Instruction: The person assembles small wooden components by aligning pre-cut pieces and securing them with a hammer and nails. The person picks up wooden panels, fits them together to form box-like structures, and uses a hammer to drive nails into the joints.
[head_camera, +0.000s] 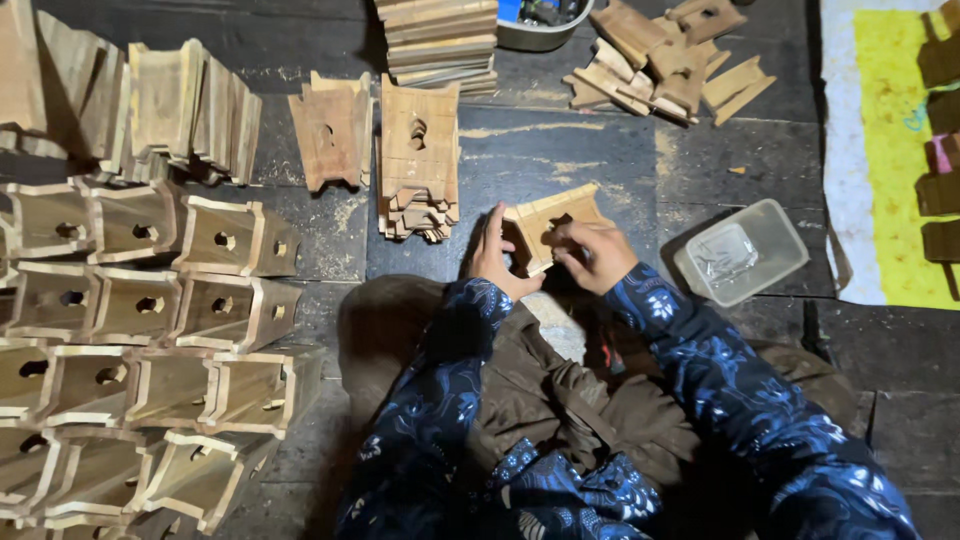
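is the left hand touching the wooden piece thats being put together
Touching. The head view shows the left hand with its fingers wrapped against the left edge of the wooden piece, no gap between them; the right hand grips the other side.

- One view only, from a camera worn on the head.
- It looks steeply down and forward, over the lap to the dark plank floor (560, 160).
- Close range: both sleeves run up from the bottom edge to the hands (545, 255) at centre.
- Left edge cuts rows of wooden boxes (140, 330); top edge cuts a board stack (440, 40); right edge takes in a yellow mat (890, 150).
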